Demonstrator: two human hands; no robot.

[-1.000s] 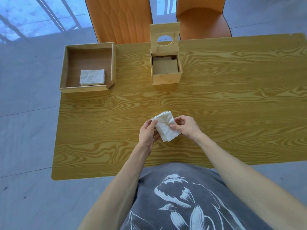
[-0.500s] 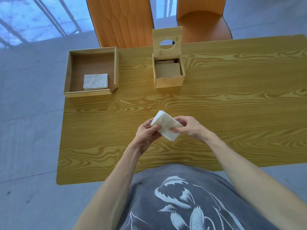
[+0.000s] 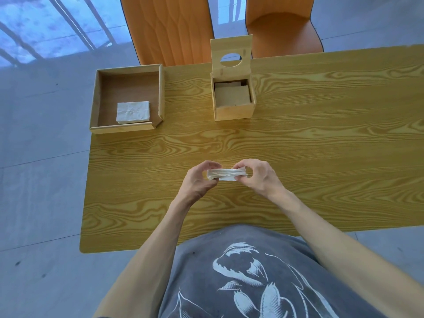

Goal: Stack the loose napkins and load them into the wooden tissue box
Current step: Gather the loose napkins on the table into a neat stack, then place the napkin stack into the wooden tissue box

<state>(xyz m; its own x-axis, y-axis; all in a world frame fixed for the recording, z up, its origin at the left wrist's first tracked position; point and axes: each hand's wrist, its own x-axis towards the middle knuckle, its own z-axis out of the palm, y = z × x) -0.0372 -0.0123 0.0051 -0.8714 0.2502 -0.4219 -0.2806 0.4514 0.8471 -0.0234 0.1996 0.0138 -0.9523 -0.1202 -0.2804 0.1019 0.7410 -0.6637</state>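
A stack of white napkins (image 3: pixel 226 174) lies flat between my hands, just above the middle of the wooden table (image 3: pixel 321 145). My left hand (image 3: pixel 198 182) pinches its left end and my right hand (image 3: pixel 259 177) pinches its right end. Straight ahead stands the wooden tissue box (image 3: pixel 232 112), its lid with a round hole tipped up at the back and a brown board showing inside. At the far left sits a shallow wooden tray (image 3: pixel 160 92) with another small pile of white napkins (image 3: pixel 133 111) in its near part.
Two orange chairs (image 3: pixel 169 28) stand behind the table's far edge. The tray overhangs the table's left edge, with grey floor beyond. My grey printed shirt presses against the near edge.
The napkin stack has turned from tilted on edge to lying flat and level between both hands. Both hands shifted to grip its ends.
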